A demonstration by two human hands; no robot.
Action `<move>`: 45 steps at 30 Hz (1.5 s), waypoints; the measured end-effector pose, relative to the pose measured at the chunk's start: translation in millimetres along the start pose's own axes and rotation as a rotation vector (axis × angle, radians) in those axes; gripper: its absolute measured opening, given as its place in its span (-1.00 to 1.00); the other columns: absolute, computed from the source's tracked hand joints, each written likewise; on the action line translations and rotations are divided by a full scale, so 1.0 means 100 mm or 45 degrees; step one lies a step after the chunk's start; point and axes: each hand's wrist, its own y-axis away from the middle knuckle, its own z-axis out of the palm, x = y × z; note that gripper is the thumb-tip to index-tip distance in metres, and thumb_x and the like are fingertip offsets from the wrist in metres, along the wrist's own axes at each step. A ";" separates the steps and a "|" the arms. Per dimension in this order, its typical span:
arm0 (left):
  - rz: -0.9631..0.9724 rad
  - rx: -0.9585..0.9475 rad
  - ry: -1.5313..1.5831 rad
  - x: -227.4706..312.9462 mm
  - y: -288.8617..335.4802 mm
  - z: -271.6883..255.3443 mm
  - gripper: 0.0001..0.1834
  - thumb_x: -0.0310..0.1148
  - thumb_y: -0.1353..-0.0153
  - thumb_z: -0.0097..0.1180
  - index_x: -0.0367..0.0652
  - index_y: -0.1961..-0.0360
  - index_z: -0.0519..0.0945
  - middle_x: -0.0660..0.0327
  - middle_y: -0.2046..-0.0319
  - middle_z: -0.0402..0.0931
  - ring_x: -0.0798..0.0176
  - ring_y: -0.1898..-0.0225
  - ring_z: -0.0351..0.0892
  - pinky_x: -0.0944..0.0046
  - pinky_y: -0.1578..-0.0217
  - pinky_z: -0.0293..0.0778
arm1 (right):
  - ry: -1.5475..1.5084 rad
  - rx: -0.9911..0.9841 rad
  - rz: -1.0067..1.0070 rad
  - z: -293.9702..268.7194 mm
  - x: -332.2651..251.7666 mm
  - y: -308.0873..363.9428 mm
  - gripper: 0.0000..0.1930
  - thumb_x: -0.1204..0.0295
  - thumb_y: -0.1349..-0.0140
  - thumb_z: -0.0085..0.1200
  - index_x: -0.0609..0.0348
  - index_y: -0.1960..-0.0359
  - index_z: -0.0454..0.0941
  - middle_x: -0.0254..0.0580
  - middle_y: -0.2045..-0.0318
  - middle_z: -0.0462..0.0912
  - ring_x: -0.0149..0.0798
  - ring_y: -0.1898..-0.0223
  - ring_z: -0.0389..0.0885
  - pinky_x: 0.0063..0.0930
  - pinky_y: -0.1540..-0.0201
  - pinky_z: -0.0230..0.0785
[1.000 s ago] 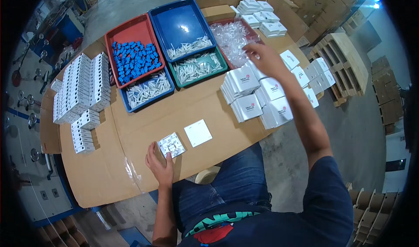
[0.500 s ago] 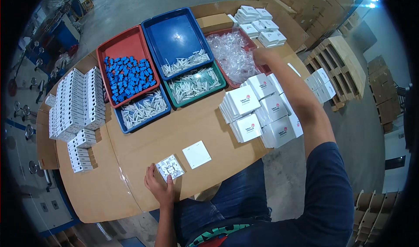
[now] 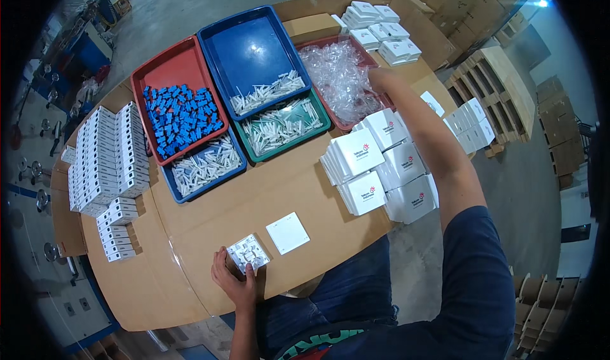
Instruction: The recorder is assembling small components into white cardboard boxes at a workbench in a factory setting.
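Observation:
My left hand [image 3: 237, 282] grips a square white plastic housing [image 3: 248, 254] at the near table edge, thumb on its near side and fingers along its left. Small white and grey parts show inside the housing. Just right of it lies a flat white square plate [image 3: 288, 233], apart from the housing. My right arm stretches far across the table. At its end, my right hand [image 3: 381, 80] is at the right rim of a red tray [image 3: 365, 50] heaped with clear plastic pieces [image 3: 340, 80]. The fingers of that hand are hidden.
Blue parts [image 3: 181, 118] fill a red tray on the left. Blue and green trays [image 3: 283, 130] hold small white sticks. White boxes [image 3: 101, 156] are stacked far left. Printed white covers [image 3: 359, 150] stand beneath my right forearm, with more at the back right.
The view has shifted slightly. My right hand stays at the tray of clear plastic, and my left hand keeps its hold on the housing.

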 end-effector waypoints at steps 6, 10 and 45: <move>-0.020 0.000 -0.006 0.00 0.02 -0.01 -0.26 -0.28 -0.17 0.31 -0.23 -0.36 0.34 0.00 -0.36 0.39 -0.15 -0.45 0.21 -0.16 -0.45 -0.02 | -0.153 -0.215 0.040 -0.03 -0.10 -0.03 -0.61 0.37 -0.03 0.42 0.30 0.10 0.73 0.07 0.09 0.77 0.00 0.07 0.78 -0.15 0.05 0.63; -0.031 -0.023 -0.013 -0.01 0.01 0.01 -0.25 -0.29 -0.16 0.32 -0.23 -0.37 0.34 0.01 -0.36 0.38 -0.16 -0.46 0.20 -0.16 -0.45 -0.03 | -0.210 -0.359 0.075 0.08 -0.04 -0.12 -0.51 0.36 0.10 0.54 0.28 0.09 0.73 0.05 0.10 0.78 0.01 0.07 0.77 -0.14 0.04 0.62; -0.478 -0.024 1.567 1.40 -0.18 -0.15 -0.81 -0.34 -0.43 0.23 -0.26 0.09 0.63 0.29 0.37 0.60 0.51 0.42 0.52 0.48 0.46 0.40 | -2.425 0.009 -0.275 0.08 -2.94 3.76 -0.89 0.48 -0.34 0.24 0.22 0.16 0.73 -0.33 0.27 0.70 -0.55 0.31 0.58 -0.61 0.31 0.46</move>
